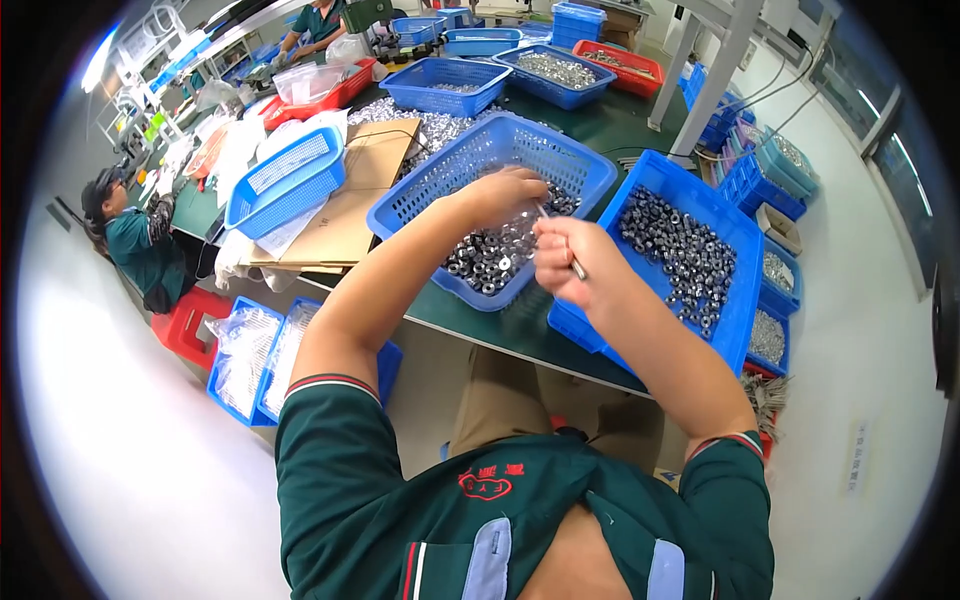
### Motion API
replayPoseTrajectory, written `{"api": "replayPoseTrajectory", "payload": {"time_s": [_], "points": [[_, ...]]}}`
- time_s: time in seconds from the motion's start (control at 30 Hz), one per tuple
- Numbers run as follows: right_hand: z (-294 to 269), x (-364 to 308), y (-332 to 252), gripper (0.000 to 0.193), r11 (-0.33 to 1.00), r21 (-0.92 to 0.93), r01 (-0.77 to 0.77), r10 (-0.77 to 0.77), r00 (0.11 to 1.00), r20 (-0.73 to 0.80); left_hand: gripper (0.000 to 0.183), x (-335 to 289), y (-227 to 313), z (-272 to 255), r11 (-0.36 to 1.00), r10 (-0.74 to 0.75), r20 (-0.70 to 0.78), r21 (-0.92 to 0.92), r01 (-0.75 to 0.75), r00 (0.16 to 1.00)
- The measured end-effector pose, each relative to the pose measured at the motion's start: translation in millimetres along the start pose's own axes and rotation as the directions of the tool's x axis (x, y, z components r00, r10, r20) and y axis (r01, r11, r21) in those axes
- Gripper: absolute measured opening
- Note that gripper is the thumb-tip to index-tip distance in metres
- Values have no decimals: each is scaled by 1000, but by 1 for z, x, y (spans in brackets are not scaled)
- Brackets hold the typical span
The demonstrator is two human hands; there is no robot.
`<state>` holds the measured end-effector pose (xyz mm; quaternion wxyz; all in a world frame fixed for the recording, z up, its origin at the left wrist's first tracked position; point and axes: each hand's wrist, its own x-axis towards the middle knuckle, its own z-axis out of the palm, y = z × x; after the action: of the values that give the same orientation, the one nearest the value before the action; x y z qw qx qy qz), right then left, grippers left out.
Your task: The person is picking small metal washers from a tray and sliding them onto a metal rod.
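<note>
My right hand [575, 258] is closed round a thin metal rod [579, 269], whose lower end sticks out below the fist. Its upper part reaches up toward my left hand [508, 197], which is slightly smeared by motion. The left fingers are curled together near the rod's upper end; what they hold, if anything, is hidden. Both hands are over a blue perforated basket [400, 205] with small shiny metal rings [483, 268] and a clear plastic bag or film partly under my hands. To the right, a solid blue tray [645, 262] carries many similar dark metal rings [680, 240].
Left of the basket, an empty light-blue basket [285, 180] rests by flat cardboard [365, 185]. More blue baskets [450, 84] and a red tray [622, 66] stand behind. A white post [715, 80] rises at the back right. A co-worker [140, 235] sits far left.
</note>
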<state>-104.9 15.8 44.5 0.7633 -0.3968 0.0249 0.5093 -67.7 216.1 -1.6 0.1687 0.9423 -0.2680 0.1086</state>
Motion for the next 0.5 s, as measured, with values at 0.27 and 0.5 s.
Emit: {"api": "replayPoseTrajectory", "payload": {"time_s": [0.27, 0.5], "points": [[3, -159, 21, 14, 974, -216, 65, -70, 997, -16, 28, -18, -26, 2, 987, -153, 319, 93, 130, 935], [-102, -208, 60, 13, 767, -471, 436, -593, 763, -259, 46, 17, 15, -35, 977, -186, 94, 119, 174, 978]]}}
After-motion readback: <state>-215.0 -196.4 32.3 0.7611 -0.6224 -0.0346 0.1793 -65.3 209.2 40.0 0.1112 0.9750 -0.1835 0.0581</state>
